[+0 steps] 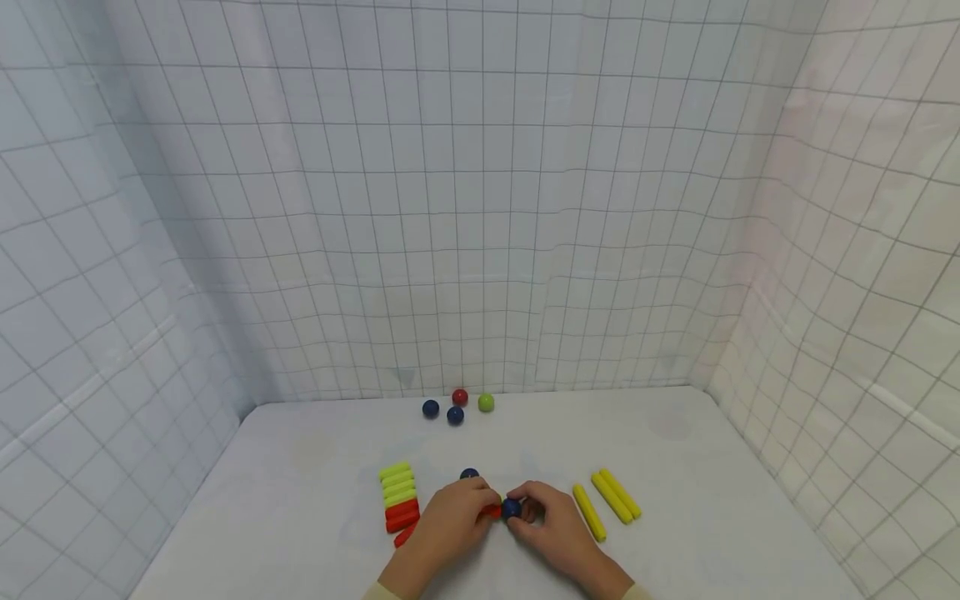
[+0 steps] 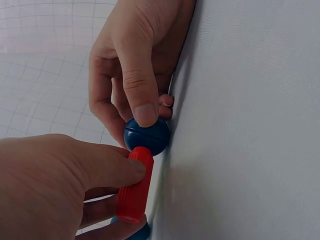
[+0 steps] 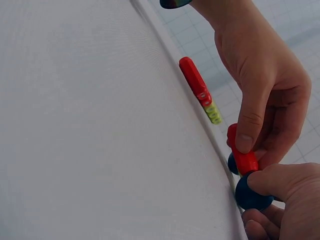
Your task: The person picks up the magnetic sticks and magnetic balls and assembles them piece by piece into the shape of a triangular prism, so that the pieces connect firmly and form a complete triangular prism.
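Between the thumb and fingers of my left hand is a short red stick, one end meeting a dark blue ball. That ball is pinched by my right hand, thumb on its near side, low over the table. A second dark blue ball shows just beyond the left fingers, partly hidden by them. A bit of yellow-green peeks out beside the red stick in the head view; the left hand covers most of it.
Yellow-green sticks and red sticks lie in a column left of the hands. Three yellow sticks lie to the right. Toward the back wall sit two dark blue balls, a red ball and a green ball.
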`<state>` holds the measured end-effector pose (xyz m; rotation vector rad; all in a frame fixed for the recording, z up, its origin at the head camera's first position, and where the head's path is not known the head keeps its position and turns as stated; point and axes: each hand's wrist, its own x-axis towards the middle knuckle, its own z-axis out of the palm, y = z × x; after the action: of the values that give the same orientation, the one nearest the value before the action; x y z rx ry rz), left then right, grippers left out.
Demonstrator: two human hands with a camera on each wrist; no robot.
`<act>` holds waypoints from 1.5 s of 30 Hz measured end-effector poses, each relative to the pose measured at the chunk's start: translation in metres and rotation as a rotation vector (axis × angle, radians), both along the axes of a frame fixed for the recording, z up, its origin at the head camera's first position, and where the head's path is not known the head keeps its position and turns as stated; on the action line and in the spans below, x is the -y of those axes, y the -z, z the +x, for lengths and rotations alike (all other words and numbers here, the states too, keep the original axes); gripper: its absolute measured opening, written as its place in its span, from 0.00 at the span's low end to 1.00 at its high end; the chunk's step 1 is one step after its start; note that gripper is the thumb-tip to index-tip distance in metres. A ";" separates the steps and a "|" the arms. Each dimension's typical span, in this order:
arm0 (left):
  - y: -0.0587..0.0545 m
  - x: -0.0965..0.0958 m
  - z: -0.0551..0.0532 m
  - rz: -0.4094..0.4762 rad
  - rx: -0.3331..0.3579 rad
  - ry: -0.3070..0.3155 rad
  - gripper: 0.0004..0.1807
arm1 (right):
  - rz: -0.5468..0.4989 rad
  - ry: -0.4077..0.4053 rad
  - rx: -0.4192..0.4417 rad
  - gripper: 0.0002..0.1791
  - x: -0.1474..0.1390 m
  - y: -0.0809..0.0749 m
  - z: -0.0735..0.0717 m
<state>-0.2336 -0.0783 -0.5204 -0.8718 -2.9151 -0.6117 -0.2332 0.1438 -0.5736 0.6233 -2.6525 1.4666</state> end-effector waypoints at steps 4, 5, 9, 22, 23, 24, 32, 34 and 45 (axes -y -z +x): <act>0.001 0.001 0.001 -0.014 0.003 -0.003 0.10 | 0.000 -0.004 0.002 0.14 0.000 0.002 0.000; 0.001 0.001 0.001 -0.022 0.005 -0.004 0.10 | -0.001 -0.006 0.002 0.14 0.000 0.003 0.000; 0.000 0.001 0.000 -0.022 0.024 -0.005 0.09 | 0.003 -0.007 -0.010 0.14 0.000 0.004 0.000; 0.000 0.005 0.001 0.032 0.028 0.010 0.06 | -0.027 -0.033 -0.055 0.14 -0.001 0.004 0.003; 0.000 0.005 0.001 0.037 0.025 0.016 0.06 | -0.027 -0.031 -0.057 0.14 -0.001 0.004 0.003; -0.001 0.004 0.001 0.040 0.019 0.024 0.06 | -0.027 -0.029 -0.059 0.15 -0.001 0.004 0.003; -0.004 0.005 -0.003 0.048 -0.061 0.035 0.06 | -0.028 -0.019 -0.087 0.15 0.001 -0.001 -0.003; -0.003 0.006 -0.004 0.039 -0.070 0.037 0.06 | -0.025 -0.020 -0.088 0.15 0.001 -0.002 -0.003; -0.012 0.018 -0.008 0.096 -0.100 0.004 0.07 | -0.024 -0.020 -0.101 0.15 0.000 -0.001 -0.004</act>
<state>-0.2416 -0.0960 -0.5087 -0.8712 -2.7713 -0.6815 -0.2373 0.1437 -0.5727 0.7047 -2.5564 1.4294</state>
